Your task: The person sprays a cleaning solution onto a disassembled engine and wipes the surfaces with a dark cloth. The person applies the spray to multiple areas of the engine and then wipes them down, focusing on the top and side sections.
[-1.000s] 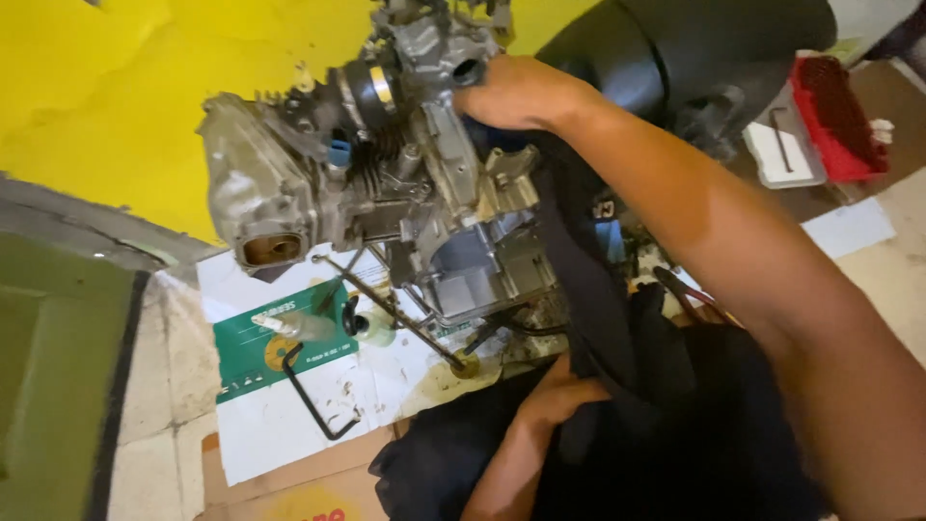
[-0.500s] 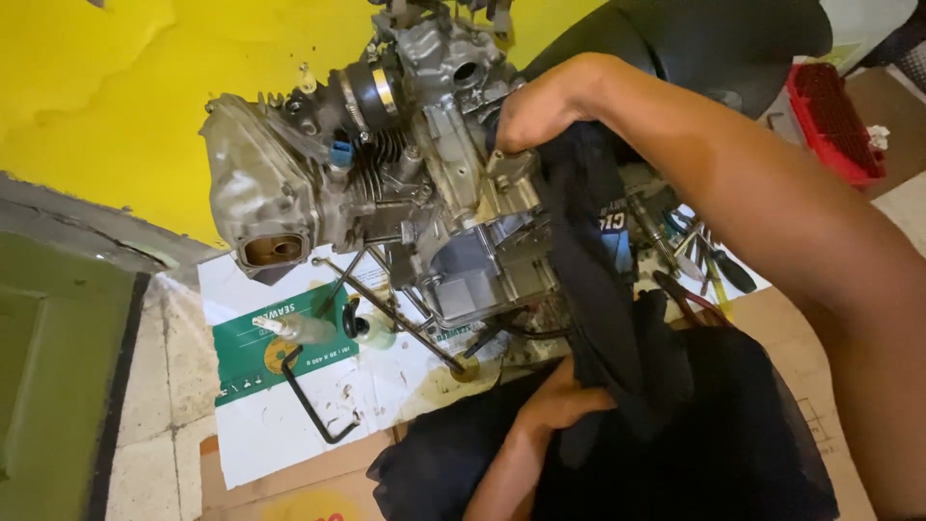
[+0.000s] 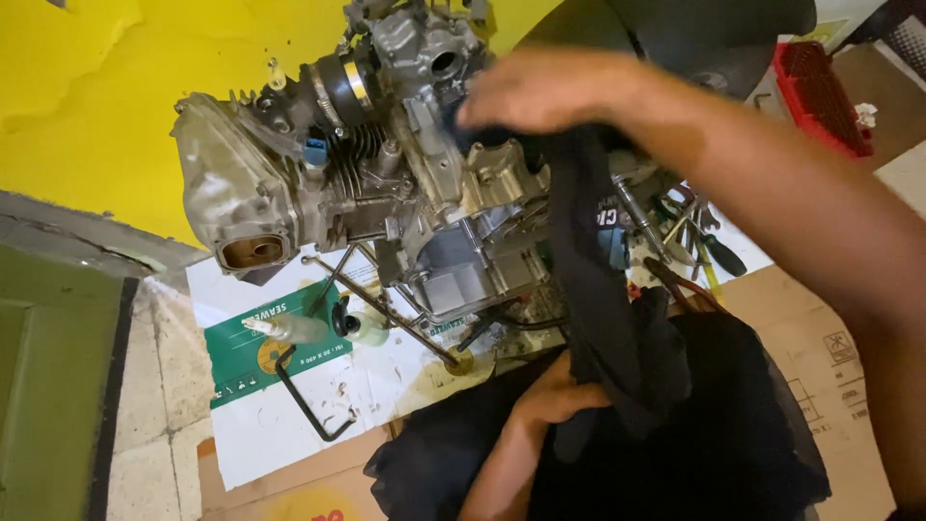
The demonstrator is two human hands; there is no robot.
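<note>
The right hand (image 3: 555,89) presses a bunched end of the black cloth (image 3: 617,328) on top of the engine (image 3: 386,193), its grip clenched on it; below the engine the left hand (image 3: 559,396) grasps the cloth's lower end; grime remains on the casing, so wiping looks unfinished.

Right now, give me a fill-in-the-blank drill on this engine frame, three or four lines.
1. The right hand presses a ____ cloth against the top of the motorcycle engine.
2. The left hand grips the ____ end of that cloth.
3. The engine rests on a sheet of white and ____ paper.
4. The wall behind the engine is painted ____.

Missing words: black; lower; green; yellow
</note>
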